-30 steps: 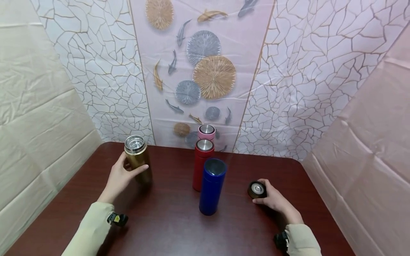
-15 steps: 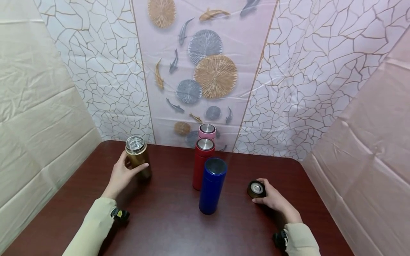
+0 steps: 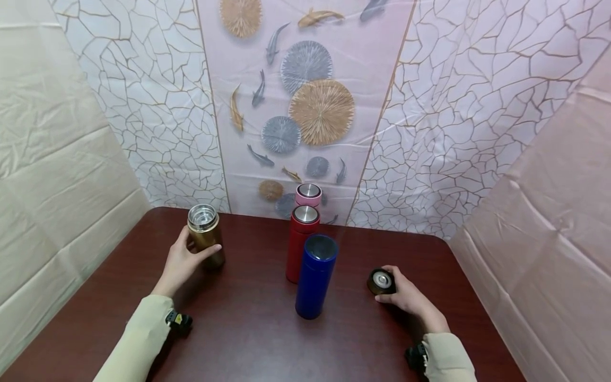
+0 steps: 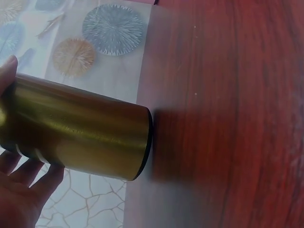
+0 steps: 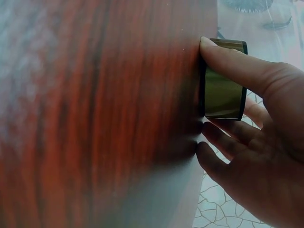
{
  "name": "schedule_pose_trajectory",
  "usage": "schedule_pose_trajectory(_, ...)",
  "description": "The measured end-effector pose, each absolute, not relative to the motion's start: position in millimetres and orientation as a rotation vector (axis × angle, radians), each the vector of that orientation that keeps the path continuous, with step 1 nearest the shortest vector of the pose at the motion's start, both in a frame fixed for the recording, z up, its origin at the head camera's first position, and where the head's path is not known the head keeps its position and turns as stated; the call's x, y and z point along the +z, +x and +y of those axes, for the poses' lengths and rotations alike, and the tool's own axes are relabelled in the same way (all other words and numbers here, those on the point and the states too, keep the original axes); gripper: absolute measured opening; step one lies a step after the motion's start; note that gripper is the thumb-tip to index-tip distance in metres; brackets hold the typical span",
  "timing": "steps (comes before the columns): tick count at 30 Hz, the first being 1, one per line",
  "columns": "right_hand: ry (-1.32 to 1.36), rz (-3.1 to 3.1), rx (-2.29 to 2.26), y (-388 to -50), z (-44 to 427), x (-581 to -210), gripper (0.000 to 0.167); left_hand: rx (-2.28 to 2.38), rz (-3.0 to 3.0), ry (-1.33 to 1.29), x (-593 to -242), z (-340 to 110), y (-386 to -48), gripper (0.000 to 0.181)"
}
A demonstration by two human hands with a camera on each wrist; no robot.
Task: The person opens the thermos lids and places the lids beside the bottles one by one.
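At the left of the table, my left hand grips a gold thermos round its side. Its mouth has no lid on it, and the steel rim and inside show. In the left wrist view the thermos has its dark base at or just above the tabletop; I cannot tell which. My right hand holds a round gold-and-black thermos lid on the right side, its silvery inner face turned up. Thumb and fingers pinch the lid from both sides, low at the table surface.
A blue thermos stands upright mid-table. Close behind it are a red thermos and a pink one, both lidded. The dark red table ends at a patterned cloth backdrop, with pale cloth at both sides.
The left hand and the gold thermos have shifted very slightly to the right. The right hand keeps its hold on the lid. Otherwise only the head view moves a little.
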State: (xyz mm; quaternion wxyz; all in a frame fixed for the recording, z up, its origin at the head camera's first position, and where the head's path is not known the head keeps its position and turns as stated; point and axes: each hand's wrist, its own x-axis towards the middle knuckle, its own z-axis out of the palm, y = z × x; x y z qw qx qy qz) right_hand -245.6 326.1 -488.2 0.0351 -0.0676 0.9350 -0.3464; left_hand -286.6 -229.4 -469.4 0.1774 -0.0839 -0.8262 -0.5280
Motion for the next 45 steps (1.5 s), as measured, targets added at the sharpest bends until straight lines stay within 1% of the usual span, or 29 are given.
schedule_pose_trajectory(11, -0.178, 2.843, -1.085, -245.5, 326.5, -489.6, 0.08, -1.501, -2.369, -0.193, -472.8, -230.1, -292.0, 0.081)
schedule_pose_trajectory(20, -0.211, 2.852, -1.105, -242.8, 326.8, -491.6, 0.081, -1.511, -2.414, -0.132, -475.0, -233.5, -302.3, 0.085)
schedule_pose_trajectory(25, -0.219, 2.847, -1.131, -239.8, 323.2, -488.3, 0.082, -1.524, -2.41, -0.11, -478.0, -231.9, -305.0, 0.083)
schedule_pose_trajectory(36, -0.209, 2.816, -1.132, -241.3, 322.4, -489.5, 0.089, -1.56, -2.39, -0.066, -482.9, -228.4, -303.3, 0.085)
schedule_pose_trajectory(45, -0.168, 2.79, -1.182, -240.7, 325.1, -493.2, 0.094, -1.62, -2.4, -0.022, -479.6, -226.0, -300.3, 0.091)
